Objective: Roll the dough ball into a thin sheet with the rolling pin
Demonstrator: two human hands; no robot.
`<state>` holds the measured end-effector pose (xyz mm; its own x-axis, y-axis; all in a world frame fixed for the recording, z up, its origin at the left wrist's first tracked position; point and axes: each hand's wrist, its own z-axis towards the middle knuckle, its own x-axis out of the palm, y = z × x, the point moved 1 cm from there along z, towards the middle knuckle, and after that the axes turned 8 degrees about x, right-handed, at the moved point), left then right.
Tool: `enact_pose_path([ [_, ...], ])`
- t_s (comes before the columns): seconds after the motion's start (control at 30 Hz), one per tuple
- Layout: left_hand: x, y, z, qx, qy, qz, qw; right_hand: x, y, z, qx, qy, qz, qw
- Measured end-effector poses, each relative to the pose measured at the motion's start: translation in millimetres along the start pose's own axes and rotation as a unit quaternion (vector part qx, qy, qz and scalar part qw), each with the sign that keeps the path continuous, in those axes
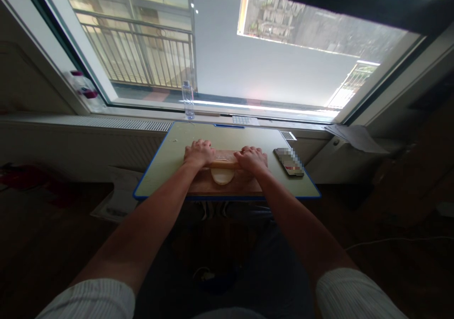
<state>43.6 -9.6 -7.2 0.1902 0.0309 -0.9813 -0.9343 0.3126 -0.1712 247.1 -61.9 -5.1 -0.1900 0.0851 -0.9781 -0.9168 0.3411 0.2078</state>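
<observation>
The two hands of the person were apart from each other, and each one was closed around one end of a rolling pin: the left hand (199,154) on the left end, the right hand (252,159) on the right end. The rolling pin (225,165) lay crosswise between them. Under its middle, and showing on the side nearer to the body, there was a pale, flat piece of dough (222,177) with a rounded edge; how far it reached beneath the pin, I could not tell. The dough rested on a brown board (204,185), which was below both hands, at the near edge of a light green counter (161,168) with a blue border. To the right of the right hand, a phone (289,162) lay slantwise on the counter, its screen blurred into squares. To the left of the left hand and a little farther away, there was a small white bit (175,140). Well beyond the hands, before the window (220,49), a clear bottle (187,100) stood upright, and far to their left was another bottle (83,85) with a dark pink cap. Far to the right of the right hand lay some papers (356,138).
</observation>
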Motion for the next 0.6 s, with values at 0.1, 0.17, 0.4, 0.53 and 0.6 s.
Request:
enact_pose_path([
  [0.1, -1, -2, -4, -0.001, 0.004, 0.004, 1.0, 1, -1, -5, -0.006, -0.003, 0.0, 1.0],
  [0.17, -2, -3, -6, -0.003, 0.008, 0.003, 1.0, 1, -2, -8, -0.009, -0.01, 0.002, 1.0],
  [0.4, 1, -2, -16, -0.01, 0.002, -0.001, 1.0, 5, -5, -20, -0.02, -0.025, -0.002, 0.999],
  [0.53, 1, -4, -23, -0.012, 0.006, 0.002, 1.0, 7, -6, -29, -0.029, -0.04, -0.011, 0.999],
  [0.6, 0, -5, -27, -0.011, 0.005, 0.004, 1.0, 7, -7, -33, -0.034, -0.048, -0.019, 0.998],
])
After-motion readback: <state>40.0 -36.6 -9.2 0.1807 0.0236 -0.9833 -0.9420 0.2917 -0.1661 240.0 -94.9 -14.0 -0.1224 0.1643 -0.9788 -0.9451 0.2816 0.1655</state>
